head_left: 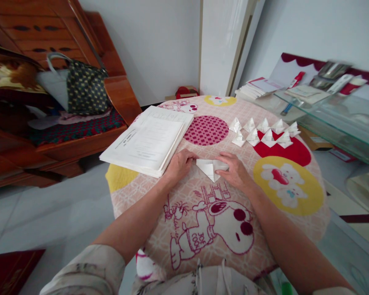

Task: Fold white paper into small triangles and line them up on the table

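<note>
A white sheet of paper (213, 169), folded to a point towards me, lies on the patterned tablecloth (184, 196). My right hand (235, 170) grips its right corner, thumb at the near side and fingers at the far side. Just off the left corner is my left hand (181, 164), its fingers bent and drawn together, with no paper visible between them. To the far right, several folded paper pieces (268, 138) with upright points stand in two rows. A thick stack of printed sheets (147, 141) lies beside my left hand.
A glass shelf (335, 110) at the right carries a metal container (333, 70) and other items. More papers (258, 87) are piled behind the round table. On the left, a wooden bench (119, 96) holds a dark patterned bag (86, 86).
</note>
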`<state>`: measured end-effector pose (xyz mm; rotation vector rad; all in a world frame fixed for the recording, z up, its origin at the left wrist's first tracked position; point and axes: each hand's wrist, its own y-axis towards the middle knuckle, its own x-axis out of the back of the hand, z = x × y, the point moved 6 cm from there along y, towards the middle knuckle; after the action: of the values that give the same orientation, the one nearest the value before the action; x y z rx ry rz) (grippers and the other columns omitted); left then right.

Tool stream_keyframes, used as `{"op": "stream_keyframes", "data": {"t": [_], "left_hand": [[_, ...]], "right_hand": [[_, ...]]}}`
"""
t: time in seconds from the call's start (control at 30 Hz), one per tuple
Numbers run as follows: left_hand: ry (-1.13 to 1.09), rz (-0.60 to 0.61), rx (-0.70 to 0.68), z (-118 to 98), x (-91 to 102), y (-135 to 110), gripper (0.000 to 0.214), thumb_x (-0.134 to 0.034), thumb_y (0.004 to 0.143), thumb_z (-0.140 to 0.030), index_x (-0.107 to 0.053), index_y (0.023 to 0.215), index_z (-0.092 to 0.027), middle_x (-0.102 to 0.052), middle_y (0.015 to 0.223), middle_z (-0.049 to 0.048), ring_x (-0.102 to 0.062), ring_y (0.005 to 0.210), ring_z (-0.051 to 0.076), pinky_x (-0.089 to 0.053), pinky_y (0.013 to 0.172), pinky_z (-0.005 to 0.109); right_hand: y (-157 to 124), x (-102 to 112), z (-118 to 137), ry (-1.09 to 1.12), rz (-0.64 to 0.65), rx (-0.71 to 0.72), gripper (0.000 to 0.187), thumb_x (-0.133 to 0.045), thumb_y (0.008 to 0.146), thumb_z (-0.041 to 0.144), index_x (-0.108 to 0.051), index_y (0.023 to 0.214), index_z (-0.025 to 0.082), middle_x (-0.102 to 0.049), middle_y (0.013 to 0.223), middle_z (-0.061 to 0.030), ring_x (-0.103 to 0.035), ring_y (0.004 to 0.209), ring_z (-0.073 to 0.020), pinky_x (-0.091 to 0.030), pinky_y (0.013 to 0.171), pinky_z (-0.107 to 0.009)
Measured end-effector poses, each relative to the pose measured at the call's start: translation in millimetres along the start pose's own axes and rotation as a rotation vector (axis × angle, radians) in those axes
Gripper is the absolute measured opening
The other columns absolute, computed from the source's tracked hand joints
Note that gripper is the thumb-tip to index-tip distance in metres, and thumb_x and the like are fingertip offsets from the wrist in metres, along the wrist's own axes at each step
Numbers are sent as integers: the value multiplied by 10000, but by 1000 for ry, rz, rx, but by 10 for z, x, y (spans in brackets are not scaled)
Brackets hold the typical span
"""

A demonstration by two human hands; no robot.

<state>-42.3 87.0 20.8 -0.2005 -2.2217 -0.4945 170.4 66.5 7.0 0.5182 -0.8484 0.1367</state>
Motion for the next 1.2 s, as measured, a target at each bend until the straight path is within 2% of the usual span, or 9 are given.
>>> {"op": "stream_keyframes", "data": {"t": [0.47,0.67,0.87,1.07,1.2], "left_hand": [[-108,-14,79,-43,36,-21,348,-465,839,-75,-775,968,-166,-752,989,53,-675,923,184,-529,912,307],[-176,7,174,7,11,-45,357,-476,841,-92,-780,1021,-146,-771,902,57,-695,815,177,-550,819,284],[-149,10,219,22,38,-61,338,-504,834,-106,-787,1014,-149,-777,890,55,-697,810,182,-545,796,288],[13,5,189,-5,55,-78,295,-549,861,-196,-792,1028,-173,-766,968,58,-675,835,188,-520,809,301],[15,17,190,-15,50,-83,291,-549,868,-217,-795,1013,-160,-759,940,65,-662,800,184,-505,765,293]], "right_hand": [[3,-11,-17,-6,17,13,502,-776,729,176,-710,1225,214,-639,1332,-130,-581,1233,-320,-445,1080,-523],[-1,-2,3,-8,29,-3,496,-779,728,179,-715,1218,211,-641,1324,-128,-565,1248,-323,-437,1088,-520],[-4,3,10,-1,14,0,487,-779,728,175,-717,1211,187,-636,1326,-147,-570,1240,-320,-440,1093,-510],[-4,14,27,-8,12,13,485,-780,723,167,-717,1203,191,-646,1310,-143,-585,1221,-317,-459,1073,-516],[-1,15,27,-8,15,6,480,-776,727,171,-718,1203,199,-645,1311,-137,-584,1223,-315,-456,1078,-511]]}}
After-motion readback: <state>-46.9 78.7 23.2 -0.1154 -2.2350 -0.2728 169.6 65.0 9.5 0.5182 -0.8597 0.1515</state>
